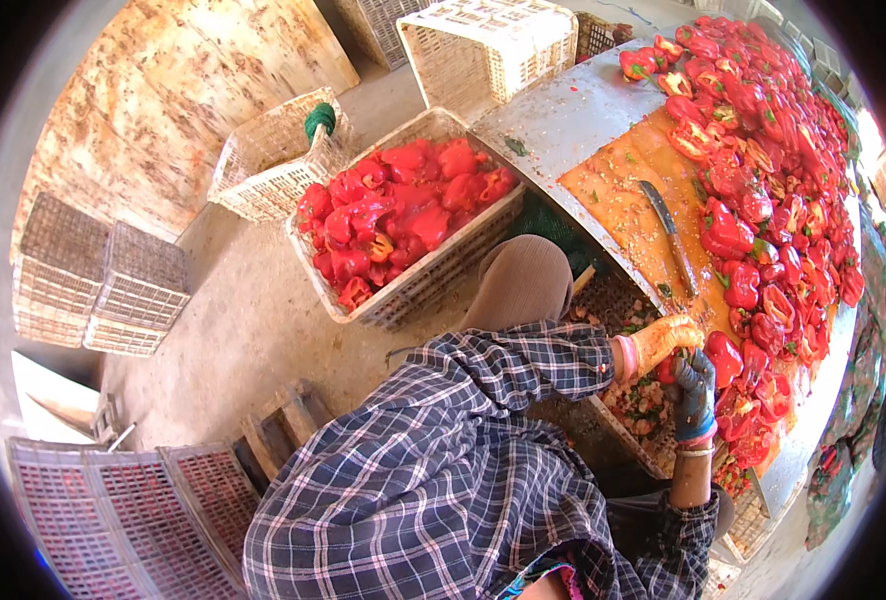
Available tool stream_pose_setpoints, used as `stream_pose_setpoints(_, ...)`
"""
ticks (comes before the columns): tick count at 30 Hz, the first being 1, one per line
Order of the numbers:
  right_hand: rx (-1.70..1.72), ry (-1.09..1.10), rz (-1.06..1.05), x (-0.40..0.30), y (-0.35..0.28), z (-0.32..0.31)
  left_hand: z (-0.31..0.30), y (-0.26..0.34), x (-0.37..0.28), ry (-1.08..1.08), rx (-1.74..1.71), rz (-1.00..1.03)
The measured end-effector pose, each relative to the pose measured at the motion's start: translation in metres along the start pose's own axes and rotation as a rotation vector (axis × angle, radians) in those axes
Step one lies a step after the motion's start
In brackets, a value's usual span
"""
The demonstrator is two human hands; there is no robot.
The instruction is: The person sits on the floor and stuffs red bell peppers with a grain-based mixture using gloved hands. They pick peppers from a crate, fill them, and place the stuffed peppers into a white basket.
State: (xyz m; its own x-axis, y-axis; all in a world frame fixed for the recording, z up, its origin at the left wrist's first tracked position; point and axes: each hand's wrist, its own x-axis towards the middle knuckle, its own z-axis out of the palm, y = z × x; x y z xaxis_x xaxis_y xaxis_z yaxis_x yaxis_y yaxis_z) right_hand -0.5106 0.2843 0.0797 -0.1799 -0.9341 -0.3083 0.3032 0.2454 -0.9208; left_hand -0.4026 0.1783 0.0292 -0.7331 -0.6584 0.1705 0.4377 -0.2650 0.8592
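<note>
My left hand (664, 343), in a yellow-orange stained glove, is bent over a red bell pepper (666, 370) at the table's near edge. My right hand (694, 390), in a dark, wet blue glove, grips the same pepper from the other side. The fingers meet and hide most of it. Below the hands stands a crate of pepper cores and scraps (641, 412). A knife with a curved blade (669, 236) lies on the orange board (615, 202), near a long heap of red peppers (758, 142).
A plastic crate of opened red peppers (413, 217) stands on the floor beside my knee. Behind it are a crate with green twine (263, 180) and a white crate on its side (488, 52). More crates (101, 277) stand farther left, and stacked crates (127, 510) at lower left.
</note>
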Motion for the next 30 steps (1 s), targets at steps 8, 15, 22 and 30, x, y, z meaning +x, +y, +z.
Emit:
stream_pose_setpoints(8,-0.798,0.055,-0.420,-0.001,-0.007,0.020,0.005,0.021,-0.002,0.110,-0.087,-0.248)
stream_pose_setpoints(15,-0.393,0.171,-0.225,0.007,0.019,-0.001,-0.008,0.016,0.005,0.083,-0.247,-0.225)
stream_pose_setpoints(22,-0.518,-0.090,-0.409,0.023,0.007,-0.023,-0.019,0.024,0.019,0.127,-0.779,-0.378)
stream_pose_setpoints(30,0.334,-0.069,-0.149,-0.010,-0.025,-0.003,-0.034,0.028,0.020,0.260,-0.606,-0.395)
